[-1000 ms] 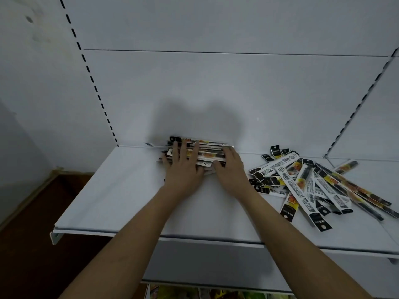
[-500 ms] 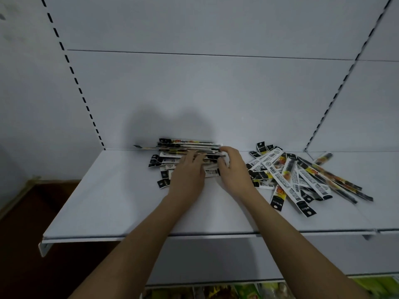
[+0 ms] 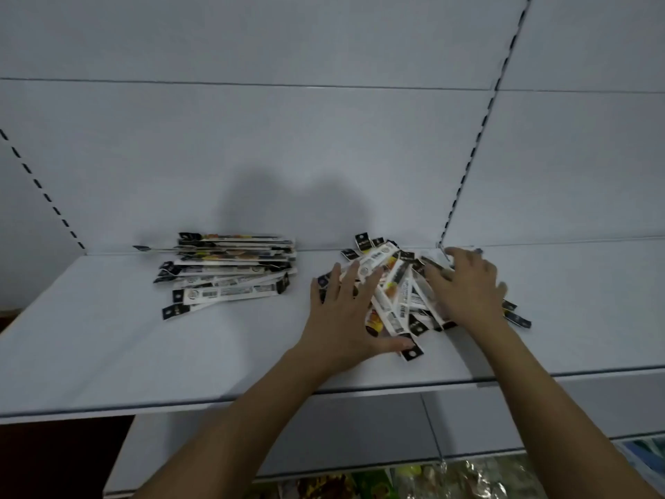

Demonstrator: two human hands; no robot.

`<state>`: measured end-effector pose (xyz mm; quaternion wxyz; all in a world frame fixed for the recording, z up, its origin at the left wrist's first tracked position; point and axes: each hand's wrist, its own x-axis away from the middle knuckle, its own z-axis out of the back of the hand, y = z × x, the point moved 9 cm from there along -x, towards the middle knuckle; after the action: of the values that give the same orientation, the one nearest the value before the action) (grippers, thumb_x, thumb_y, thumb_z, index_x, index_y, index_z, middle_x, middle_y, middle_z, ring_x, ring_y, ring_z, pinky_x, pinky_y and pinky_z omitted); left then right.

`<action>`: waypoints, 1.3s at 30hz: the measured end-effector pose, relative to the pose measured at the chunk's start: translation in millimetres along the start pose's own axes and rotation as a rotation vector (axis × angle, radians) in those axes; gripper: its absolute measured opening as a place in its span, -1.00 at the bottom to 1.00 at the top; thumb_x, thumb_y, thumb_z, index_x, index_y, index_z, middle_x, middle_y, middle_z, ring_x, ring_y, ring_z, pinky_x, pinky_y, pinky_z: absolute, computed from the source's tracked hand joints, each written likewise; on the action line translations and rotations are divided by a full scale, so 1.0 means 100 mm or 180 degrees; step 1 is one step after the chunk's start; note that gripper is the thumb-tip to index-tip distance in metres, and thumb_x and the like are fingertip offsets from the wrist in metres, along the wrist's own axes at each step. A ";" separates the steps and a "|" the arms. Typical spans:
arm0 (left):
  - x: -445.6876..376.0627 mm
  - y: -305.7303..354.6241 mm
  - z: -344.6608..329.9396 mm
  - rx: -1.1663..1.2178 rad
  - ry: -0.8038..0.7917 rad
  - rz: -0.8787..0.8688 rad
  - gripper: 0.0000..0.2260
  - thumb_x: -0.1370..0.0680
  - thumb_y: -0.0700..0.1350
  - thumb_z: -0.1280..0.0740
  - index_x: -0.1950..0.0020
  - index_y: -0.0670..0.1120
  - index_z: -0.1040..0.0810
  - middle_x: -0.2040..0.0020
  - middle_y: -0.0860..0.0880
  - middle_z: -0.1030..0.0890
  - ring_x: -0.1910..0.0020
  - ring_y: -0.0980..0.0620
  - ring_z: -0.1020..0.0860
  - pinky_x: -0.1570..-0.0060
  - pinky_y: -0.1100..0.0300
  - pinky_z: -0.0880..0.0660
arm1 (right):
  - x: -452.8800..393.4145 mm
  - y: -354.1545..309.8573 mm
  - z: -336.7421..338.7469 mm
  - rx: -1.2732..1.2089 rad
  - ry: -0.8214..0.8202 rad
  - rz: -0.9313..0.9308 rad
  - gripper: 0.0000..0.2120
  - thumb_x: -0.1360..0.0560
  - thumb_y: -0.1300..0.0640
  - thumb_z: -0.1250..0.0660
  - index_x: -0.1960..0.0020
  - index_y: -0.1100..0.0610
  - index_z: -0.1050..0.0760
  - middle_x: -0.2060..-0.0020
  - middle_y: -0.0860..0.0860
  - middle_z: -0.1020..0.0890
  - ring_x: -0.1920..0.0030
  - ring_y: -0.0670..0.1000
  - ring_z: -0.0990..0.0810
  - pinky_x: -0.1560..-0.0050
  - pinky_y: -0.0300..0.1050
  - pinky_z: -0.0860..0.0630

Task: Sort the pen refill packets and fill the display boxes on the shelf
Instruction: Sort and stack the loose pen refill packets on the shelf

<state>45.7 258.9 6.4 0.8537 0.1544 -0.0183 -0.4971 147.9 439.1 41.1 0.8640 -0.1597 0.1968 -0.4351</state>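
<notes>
Hands: two, the left hand [image 3: 343, 315] and the right hand [image 3: 467, 286].
Heaps of refill packets: two.
Stacked heap [image 3: 230, 271]: left of both hands, roughly a dozen packets; the exact count is unclear.
Loose heap [image 3: 394, 293]: under and between the hands, too overlapped to count.
Shelf boards: one white shelf [image 3: 108, 347] beneath both hands.

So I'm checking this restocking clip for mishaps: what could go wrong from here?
The loose heap of long white-and-black refill packets is squeezed between the left hand and right hand; near-end packets could slide off the white metal shelf's front edge. The tidier stack of packets fans unevenly and may topple.
</notes>
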 end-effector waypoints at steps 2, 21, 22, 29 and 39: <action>-0.15 0.06 -0.14 0.0022 -0.0107 0.0238 0.01 -0.32 0.60 -0.12 -0.59 0.20 0.23 -0.62 0.00 0.24 -0.58 -0.10 0.29 -0.48 -0.29 0.26 | -0.05 0.37 -0.02 0.0092 -0.0314 -0.0446 -0.42 -0.56 -0.29 -0.10 -0.48 -0.03 -0.26 -0.47 0.13 -0.30 -0.47 0.22 -0.20 -0.40 0.31 -0.16; -0.55 -0.58 0.06 0.0502 0.0366 0.1859 -0.36 -0.52 0.38 -0.08 -0.52 0.08 -0.28 -0.55 -0.12 -0.26 -0.56 -0.10 -0.14 -0.50 -0.25 0.13 | -0.08 -0.18 -0.54 -0.1378 -0.0996 0.0744 -0.70 -0.62 0.14 -0.18 -0.33 -0.05 -0.40 -0.07 0.08 -0.39 -0.02 0.11 -0.53 -0.04 0.03 -0.55; -0.55 -0.57 0.08 0.0387 0.0386 0.1850 -0.31 -0.51 0.44 -0.07 -0.52 0.07 -0.26 -0.51 -0.10 -0.34 -0.52 -0.12 -0.24 -0.49 -0.25 0.11 | -0.07 -0.19 -0.54 -0.1426 -0.0982 0.0739 -0.71 -0.63 0.12 -0.18 -0.33 -0.06 -0.39 -0.06 0.07 -0.42 0.01 0.09 -0.56 -0.02 0.06 -0.58; -0.61 -0.11 0.10 0.0759 0.0070 0.1215 -0.06 -0.36 0.51 -0.26 -0.60 0.08 -0.08 -0.56 -0.02 -0.20 -0.49 -0.15 -0.21 -0.43 -0.08 -0.24 | -0.02 -0.26 -0.57 -0.2502 -0.0864 0.0041 -0.85 -0.63 0.21 -0.14 -0.16 0.12 -0.42 0.01 0.13 -0.61 0.07 0.13 -0.63 0.04 0.12 -0.62; -0.58 -0.08 -0.05 0.0745 -0.0871 0.0889 0.13 -0.23 0.38 -0.53 -0.61 0.17 0.06 -0.57 -0.03 -0.11 -0.55 -0.17 -0.05 -0.45 -0.19 -0.19 | -0.09 -0.19 -0.48 -0.1991 -0.1113 0.0271 -0.85 -0.59 0.14 -0.29 0.10 0.11 -0.60 0.19 0.01 -0.67 0.21 -0.04 -0.64 0.15 -0.12 -0.60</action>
<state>10.8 306.3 7.0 0.8800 0.1795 -0.2126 -0.3848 106.9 430.9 9.8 0.8113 -0.4800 0.1761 -0.2836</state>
